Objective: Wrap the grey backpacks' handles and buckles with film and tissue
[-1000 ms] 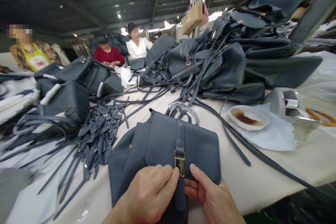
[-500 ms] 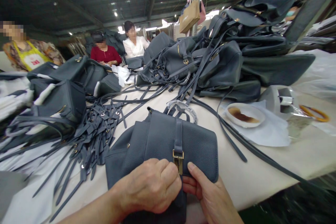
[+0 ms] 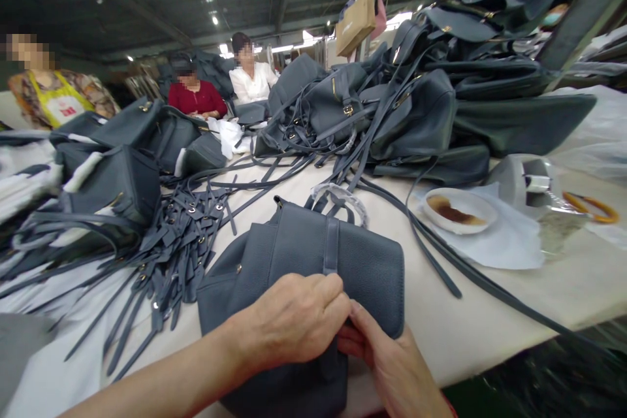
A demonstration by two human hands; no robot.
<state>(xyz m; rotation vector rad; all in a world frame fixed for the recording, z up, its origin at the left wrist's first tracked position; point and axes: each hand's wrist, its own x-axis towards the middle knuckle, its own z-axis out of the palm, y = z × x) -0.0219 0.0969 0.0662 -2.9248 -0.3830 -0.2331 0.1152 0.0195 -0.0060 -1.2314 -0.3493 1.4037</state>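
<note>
A dark blue-grey leather backpack [image 3: 298, 255] lies on the table in front of me, its flap [image 3: 372, 268] facing up. A leather strap [image 3: 332, 245] runs down the flap, and its lower end with the metal buckle is hidden behind my left hand [image 3: 298, 317]. That hand is closed over the buckle area, fingers curled; what they pinch is hidden. My right hand [image 3: 386, 359] grips the flap's lower edge, thumb on top and fingers underneath. The two hands meet at the thumb. A plastic-wrapped handle [image 3: 362, 209] stands at the backpack's top.
Loose short straps [image 3: 189, 245] lie in a heap to the left. More leather bags [image 3: 416, 117] are piled behind. On the right are a white dish [image 3: 458, 211] with brown residue, a grey tape dispenser [image 3: 522, 176] and orange-handled scissors [image 3: 597, 208]. Several people [image 3: 198, 98] sit or stand across the table.
My left hand has shifted right and slightly up, covering the gold buckle that showed before and meeting my right thumb. My right hand keeps its hold on the flap.
</note>
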